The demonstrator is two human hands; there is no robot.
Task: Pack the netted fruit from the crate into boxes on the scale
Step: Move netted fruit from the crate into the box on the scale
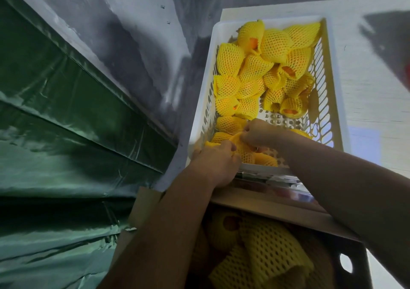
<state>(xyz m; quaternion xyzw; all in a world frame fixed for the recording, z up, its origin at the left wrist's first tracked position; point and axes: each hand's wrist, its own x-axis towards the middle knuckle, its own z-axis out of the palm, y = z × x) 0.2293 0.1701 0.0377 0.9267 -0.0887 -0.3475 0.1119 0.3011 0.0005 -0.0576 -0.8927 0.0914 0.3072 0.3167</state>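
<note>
White slotted crate (332,71) half full of yellow foam-netted fruit (275,44); more netted fruit fills a cardboard box (277,206) below.

One head-worn wide-angle view, looking steeply down and forward, close over the white crate (224,29) and the cardboard box (277,208) nearest.

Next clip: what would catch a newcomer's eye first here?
The yellow netted fruit heaped in the white crate at upper right stands out most. At its near end the left hand and right hand both grip fruit. More netted fruit fills the cardboard box below, and green sheeting covers the left.
</note>
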